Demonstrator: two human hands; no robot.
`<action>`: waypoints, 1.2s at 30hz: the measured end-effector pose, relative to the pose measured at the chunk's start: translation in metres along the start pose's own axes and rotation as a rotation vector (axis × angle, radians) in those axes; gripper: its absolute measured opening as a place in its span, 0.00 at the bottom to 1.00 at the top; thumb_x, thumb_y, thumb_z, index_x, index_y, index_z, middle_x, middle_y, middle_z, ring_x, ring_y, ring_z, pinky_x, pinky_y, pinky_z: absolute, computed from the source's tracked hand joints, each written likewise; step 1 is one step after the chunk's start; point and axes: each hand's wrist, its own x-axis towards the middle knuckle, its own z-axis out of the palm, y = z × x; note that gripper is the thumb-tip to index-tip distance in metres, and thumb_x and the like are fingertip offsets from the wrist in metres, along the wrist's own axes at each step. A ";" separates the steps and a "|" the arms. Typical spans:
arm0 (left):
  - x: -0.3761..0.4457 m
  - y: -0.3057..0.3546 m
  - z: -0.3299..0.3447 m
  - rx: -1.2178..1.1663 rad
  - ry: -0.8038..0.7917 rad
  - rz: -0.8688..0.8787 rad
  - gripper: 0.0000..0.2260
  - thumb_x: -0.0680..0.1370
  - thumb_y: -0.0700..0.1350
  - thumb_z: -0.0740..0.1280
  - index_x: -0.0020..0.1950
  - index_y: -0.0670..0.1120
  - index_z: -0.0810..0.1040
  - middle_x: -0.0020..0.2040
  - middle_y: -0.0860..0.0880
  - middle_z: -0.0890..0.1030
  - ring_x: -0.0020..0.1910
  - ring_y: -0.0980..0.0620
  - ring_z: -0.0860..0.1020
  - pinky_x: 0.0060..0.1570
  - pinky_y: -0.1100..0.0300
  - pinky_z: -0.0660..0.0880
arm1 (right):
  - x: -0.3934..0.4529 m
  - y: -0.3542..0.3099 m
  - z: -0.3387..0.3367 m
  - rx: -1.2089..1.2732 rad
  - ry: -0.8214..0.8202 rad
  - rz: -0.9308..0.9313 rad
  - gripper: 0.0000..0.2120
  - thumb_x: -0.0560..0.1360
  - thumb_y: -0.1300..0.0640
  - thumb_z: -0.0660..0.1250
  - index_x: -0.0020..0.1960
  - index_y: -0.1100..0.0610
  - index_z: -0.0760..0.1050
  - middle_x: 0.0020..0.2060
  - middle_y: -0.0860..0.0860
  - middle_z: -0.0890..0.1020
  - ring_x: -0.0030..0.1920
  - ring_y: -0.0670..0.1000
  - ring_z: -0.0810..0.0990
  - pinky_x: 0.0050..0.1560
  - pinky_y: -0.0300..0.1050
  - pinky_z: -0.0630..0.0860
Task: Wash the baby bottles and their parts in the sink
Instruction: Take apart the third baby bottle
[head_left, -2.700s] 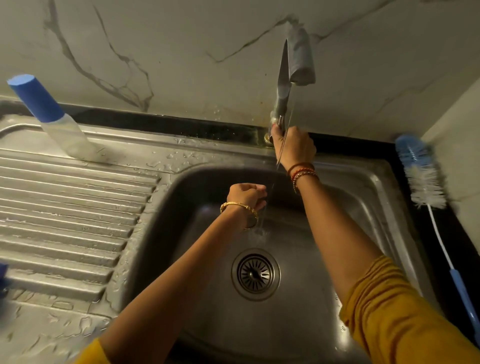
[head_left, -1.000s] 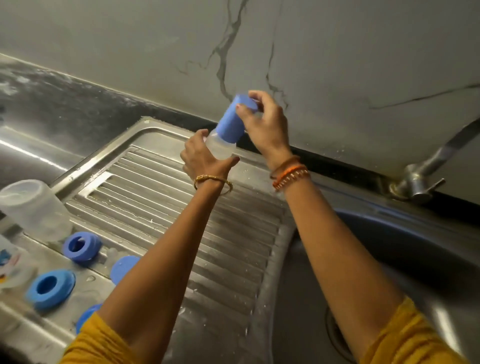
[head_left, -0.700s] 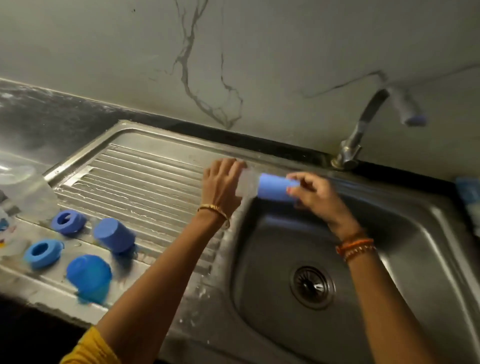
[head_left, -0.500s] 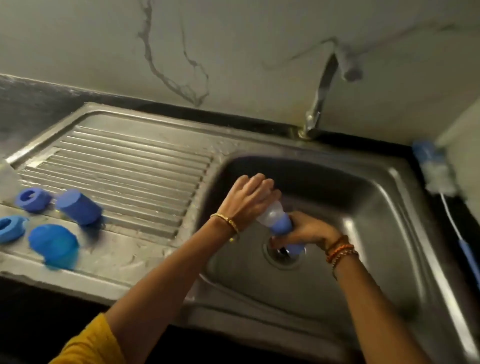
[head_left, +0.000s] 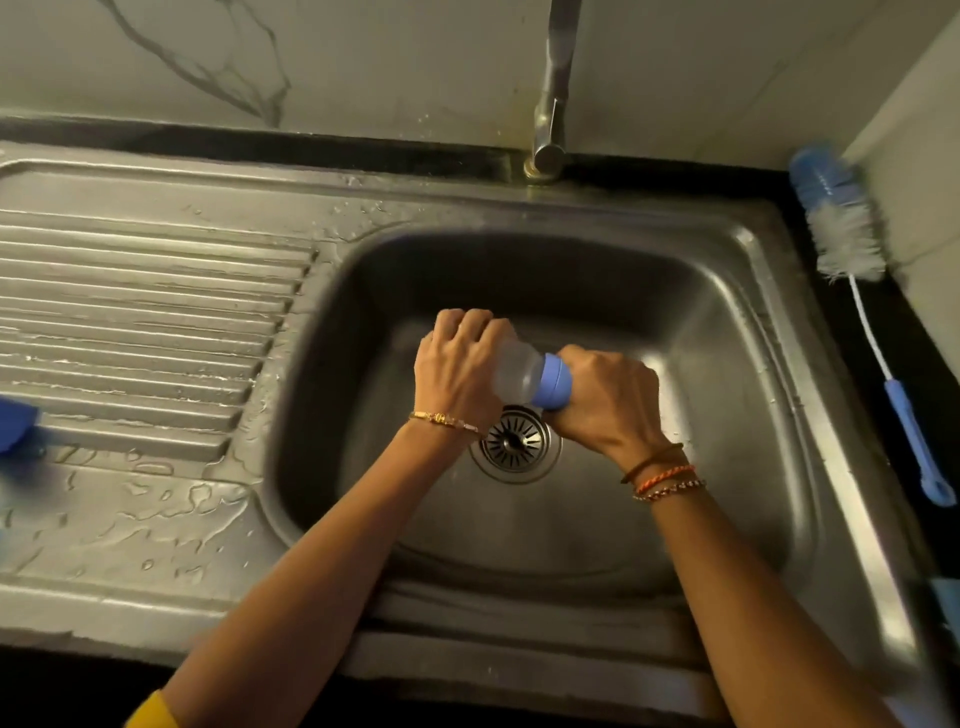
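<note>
Wet translucent plastic baby bottle (head_left: 511, 373) could have slipped into the stainless-steel sink (head_left: 727, 322); left hand (head_left: 460, 371) gripped its body, right hand (head_left: 605, 397) clamped its blue screw cap (head_left: 556, 382).

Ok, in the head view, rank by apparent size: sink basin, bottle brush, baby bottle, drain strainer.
1. Sink basin, by far the largest.
2. Bottle brush, long and thin.
3. Baby bottle and drain strainer look alike; both are partly hidden by the hands, so unranked.

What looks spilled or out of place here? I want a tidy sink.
Nothing is damaged. Water is pooled on the drainboard, and the bottle brush lies on the counter, leaning against the wall.
</note>
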 end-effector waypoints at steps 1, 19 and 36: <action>0.000 0.000 0.004 -0.006 -0.008 -0.002 0.16 0.62 0.34 0.73 0.49 0.39 0.81 0.48 0.41 0.81 0.49 0.36 0.77 0.38 0.52 0.73 | -0.002 0.002 0.004 0.014 -0.010 0.003 0.10 0.63 0.51 0.72 0.40 0.54 0.74 0.35 0.53 0.82 0.38 0.59 0.79 0.32 0.40 0.59; 0.005 -0.046 0.004 0.131 -0.174 -0.331 0.23 0.69 0.43 0.72 0.63 0.46 0.70 0.60 0.44 0.71 0.59 0.43 0.67 0.43 0.57 0.63 | 0.000 0.038 0.012 0.281 -0.418 0.357 0.16 0.71 0.43 0.66 0.47 0.54 0.69 0.42 0.49 0.75 0.46 0.52 0.74 0.50 0.47 0.72; -0.004 -0.027 0.015 -0.020 -0.160 0.129 0.19 0.71 0.41 0.71 0.61 0.46 0.76 0.58 0.45 0.76 0.58 0.43 0.71 0.42 0.56 0.71 | -0.007 0.021 -0.033 0.590 -0.798 0.308 0.54 0.48 0.42 0.77 0.70 0.55 0.63 0.64 0.52 0.73 0.59 0.50 0.74 0.61 0.46 0.72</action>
